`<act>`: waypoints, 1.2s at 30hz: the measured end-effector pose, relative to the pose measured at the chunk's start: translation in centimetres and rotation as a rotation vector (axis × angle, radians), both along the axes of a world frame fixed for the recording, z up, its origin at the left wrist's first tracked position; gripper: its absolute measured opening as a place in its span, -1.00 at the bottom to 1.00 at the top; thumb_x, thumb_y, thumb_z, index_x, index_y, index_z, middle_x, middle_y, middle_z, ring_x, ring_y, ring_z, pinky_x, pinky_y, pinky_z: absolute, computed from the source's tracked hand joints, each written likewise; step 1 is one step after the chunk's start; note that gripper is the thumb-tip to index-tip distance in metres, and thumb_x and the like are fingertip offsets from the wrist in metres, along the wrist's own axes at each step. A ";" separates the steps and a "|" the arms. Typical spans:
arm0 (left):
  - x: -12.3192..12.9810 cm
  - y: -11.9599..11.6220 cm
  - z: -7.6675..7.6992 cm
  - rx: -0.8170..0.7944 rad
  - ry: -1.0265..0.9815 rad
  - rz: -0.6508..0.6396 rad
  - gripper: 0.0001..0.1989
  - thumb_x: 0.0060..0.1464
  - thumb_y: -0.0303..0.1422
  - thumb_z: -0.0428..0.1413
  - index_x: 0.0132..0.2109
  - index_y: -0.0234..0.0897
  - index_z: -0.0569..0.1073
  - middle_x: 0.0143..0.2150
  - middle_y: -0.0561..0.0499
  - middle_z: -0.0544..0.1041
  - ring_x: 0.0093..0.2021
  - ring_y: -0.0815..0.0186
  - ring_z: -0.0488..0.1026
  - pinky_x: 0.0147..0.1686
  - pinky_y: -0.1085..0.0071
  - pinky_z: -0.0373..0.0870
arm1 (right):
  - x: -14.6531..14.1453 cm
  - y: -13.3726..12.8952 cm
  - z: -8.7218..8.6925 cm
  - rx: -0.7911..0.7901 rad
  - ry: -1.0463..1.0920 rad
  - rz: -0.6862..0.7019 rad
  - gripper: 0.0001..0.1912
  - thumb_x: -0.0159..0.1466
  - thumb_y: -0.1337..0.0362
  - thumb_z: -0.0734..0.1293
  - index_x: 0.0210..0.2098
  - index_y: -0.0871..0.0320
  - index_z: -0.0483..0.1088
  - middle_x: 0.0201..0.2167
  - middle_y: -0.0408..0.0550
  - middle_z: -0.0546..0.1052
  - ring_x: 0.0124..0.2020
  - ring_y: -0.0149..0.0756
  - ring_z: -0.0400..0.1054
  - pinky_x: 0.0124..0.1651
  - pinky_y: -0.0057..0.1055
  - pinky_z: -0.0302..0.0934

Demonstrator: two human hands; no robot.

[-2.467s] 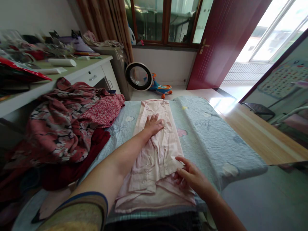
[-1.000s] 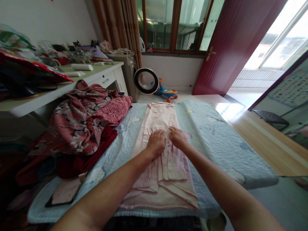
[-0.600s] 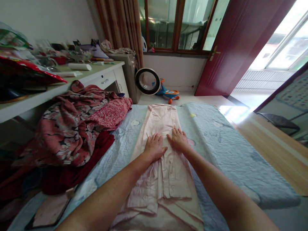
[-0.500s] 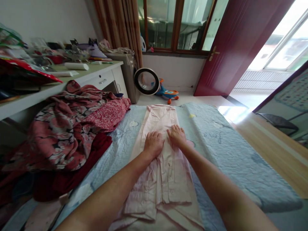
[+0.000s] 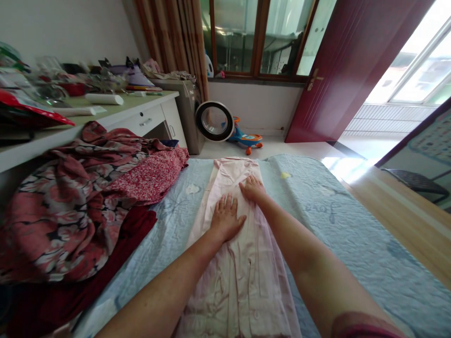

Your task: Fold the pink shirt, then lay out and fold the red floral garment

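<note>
A pale pink buttoned shirt [image 5: 243,277] lies folded into a long narrow strip down the middle of a light blue quilted bed cover [image 5: 324,225]. My left hand [image 5: 225,218] lies flat on the shirt's middle, fingers spread. My right hand [image 5: 252,188] presses flat on the shirt a little farther away, near its far end. Neither hand grips the cloth.
A heap of red floral clothes [image 5: 81,197] covers the bed's left side, with dark red cloth under it. A cluttered white desk [image 5: 134,110] stands at left. Beyond the bed are a round fan [image 5: 214,121], a toy ride-on car [image 5: 246,138] and a dark red door [image 5: 345,61]. Wooden floor at right.
My right hand came from the shirt's near edge to beside my left hand, then slid farther along the shirt. The view has moved closer over the bed.
</note>
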State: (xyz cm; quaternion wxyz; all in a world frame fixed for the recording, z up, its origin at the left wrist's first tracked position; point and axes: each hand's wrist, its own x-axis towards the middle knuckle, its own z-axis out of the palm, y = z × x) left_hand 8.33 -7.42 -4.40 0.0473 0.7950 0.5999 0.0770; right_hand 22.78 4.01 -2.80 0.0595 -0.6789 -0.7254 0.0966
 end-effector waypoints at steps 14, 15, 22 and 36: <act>-0.7 2.7 -0.9 0.062 0.009 -0.073 -0.30 0.27 -0.03 -0.16 0.41 -0.33 0.06 0.45 -0.15 0.05 0.44 0.11 -0.06 0.36 0.09 -0.03 | 0.0 5.0 -2.3 0.087 0.010 0.065 -0.30 0.41 -0.03 -0.01 0.37 0.33 0.00 0.44 0.16 -0.05 0.45 -0.13 -0.23 0.39 -0.22 -0.26; -0.7 2.7 -0.9 0.064 0.007 -0.072 -0.31 0.27 -0.03 -0.16 0.41 -0.33 0.06 0.46 -0.15 0.04 0.44 0.11 -0.06 0.36 0.09 -0.03 | 0.0 5.3 -2.4 0.092 0.006 0.051 -0.29 0.41 -0.03 -0.01 0.37 0.33 0.00 0.44 0.17 -0.04 0.44 -0.13 -0.23 0.39 -0.21 -0.26; -0.7 2.6 -1.0 0.078 -0.006 -0.065 -0.31 0.27 -0.02 -0.18 0.41 -0.31 0.05 0.45 -0.14 0.05 0.44 0.12 -0.05 0.37 0.08 -0.05 | 0.3 7.9 -2.6 0.114 -0.024 -0.053 -0.27 0.38 -0.04 0.00 0.35 0.34 0.07 0.42 0.18 0.02 0.43 -0.08 -0.17 0.39 -0.19 -0.27; -0.6 2.5 -1.0 0.093 -0.036 -0.062 -0.31 0.27 -0.03 -0.15 0.40 -0.33 0.07 0.45 -0.15 0.05 0.44 0.12 -0.03 0.38 0.07 -0.07 | 1.0 6.6 -1.4 0.343 0.081 -0.047 -0.50 0.39 0.22 0.05 0.25 0.25 0.22 0.34 0.15 0.19 0.36 -0.10 -0.01 0.35 -0.16 -0.16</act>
